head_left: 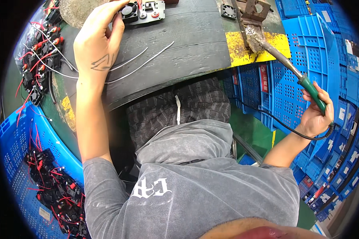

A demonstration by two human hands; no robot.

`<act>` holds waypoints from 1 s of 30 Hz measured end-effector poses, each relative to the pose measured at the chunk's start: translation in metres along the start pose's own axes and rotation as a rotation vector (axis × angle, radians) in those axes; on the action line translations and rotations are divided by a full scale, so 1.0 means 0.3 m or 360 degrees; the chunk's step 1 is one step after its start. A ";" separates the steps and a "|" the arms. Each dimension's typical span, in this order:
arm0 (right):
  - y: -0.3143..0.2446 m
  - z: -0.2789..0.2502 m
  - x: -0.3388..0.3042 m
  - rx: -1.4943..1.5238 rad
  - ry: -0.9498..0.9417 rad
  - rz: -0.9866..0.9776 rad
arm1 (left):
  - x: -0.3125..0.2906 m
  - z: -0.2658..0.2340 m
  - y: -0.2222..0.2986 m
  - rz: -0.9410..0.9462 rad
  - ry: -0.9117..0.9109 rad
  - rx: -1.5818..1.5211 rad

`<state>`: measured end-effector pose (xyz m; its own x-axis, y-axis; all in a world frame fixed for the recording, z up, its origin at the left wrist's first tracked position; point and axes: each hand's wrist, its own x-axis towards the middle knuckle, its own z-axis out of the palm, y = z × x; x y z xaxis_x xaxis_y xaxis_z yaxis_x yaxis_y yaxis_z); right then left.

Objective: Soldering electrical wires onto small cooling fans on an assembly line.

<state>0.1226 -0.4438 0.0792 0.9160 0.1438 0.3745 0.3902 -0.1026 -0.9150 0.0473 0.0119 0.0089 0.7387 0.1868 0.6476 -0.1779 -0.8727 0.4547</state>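
My left hand (95, 42) is at the far edge of the work surface, its thumb and fingers closed on the left side of a small assembly. That assembly has a black cooling fan (129, 12) and a metal plate (150, 15) with round terminals, one of them red. Pale thin solder wires (145, 63) run beneath my left wrist. At the right, my right hand (317, 117) grips the green handle of a soldering iron (308, 85). The iron's metal shaft slants up and left, and its tip rests at the crusted part of a rusty metal stand (254, 36).
Finished-looking black fan assemblies with red wires (38, 59) lie along the left side, and several more fill a blue crate (56, 135) below. A loose fan (228, 11) lies beside the stand. Blue perforated crates (307, 44) are stacked at the right. The iron's black cable (279, 121) hangs beneath.
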 end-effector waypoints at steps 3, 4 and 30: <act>0.012 -0.024 -0.002 0.0091 0.0092 0.0100 | 0.000 0.001 0.001 0.0017 0.0011 -0.0018; 0.019 -0.037 -0.003 0.0210 0.0156 0.0205 | 0.000 -0.001 0.003 -0.0004 0.0003 -0.0011; 0.121 -0.118 -0.031 0.0809 0.0411 0.0831 | -0.006 0.000 -0.002 -0.0005 -0.0002 -0.0016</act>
<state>0.1315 -0.4837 0.0478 0.9865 -0.0396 -0.1589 -0.1322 0.3798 -0.9156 0.0460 0.0121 0.0075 0.7400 0.1888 0.6456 -0.1823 -0.8675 0.4628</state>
